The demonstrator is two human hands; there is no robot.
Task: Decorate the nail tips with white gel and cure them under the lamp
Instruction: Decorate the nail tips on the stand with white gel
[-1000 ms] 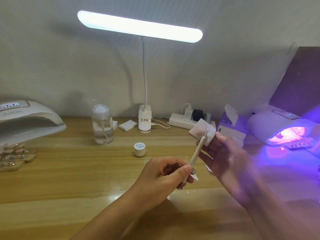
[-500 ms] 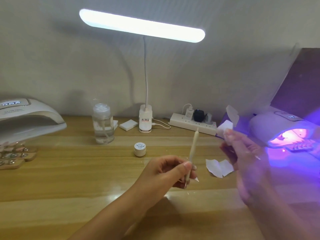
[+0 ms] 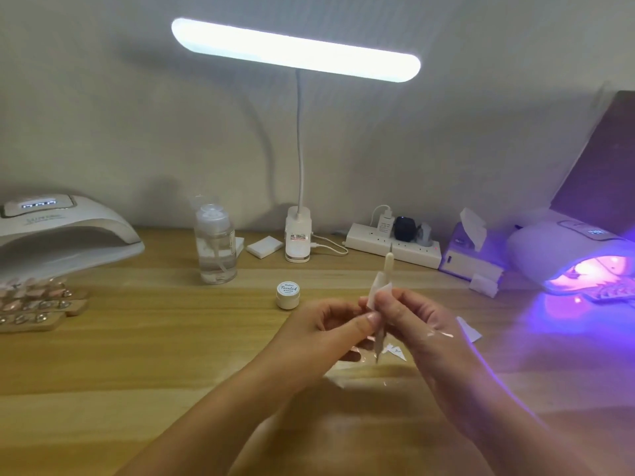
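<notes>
The white nail lamp (image 3: 68, 231) runs off the left edge, the glowing curing lamp (image 3: 556, 245) off the right; a wipe (image 3: 376, 295) wraps part of the brush (image 3: 389, 266).

Bright desk lamp (image 3: 295, 49), violet glow right

Wipe back on the brush

The right hand (image 3: 422, 324), which half a second ago was drawn off to the side with the wipe (image 3: 378, 293), has come in against the left hand (image 3: 330, 331). It now pinches the wipe round the brush (image 3: 387, 266) just above the left thumb's grip, and the brush stands more upright.
</notes>
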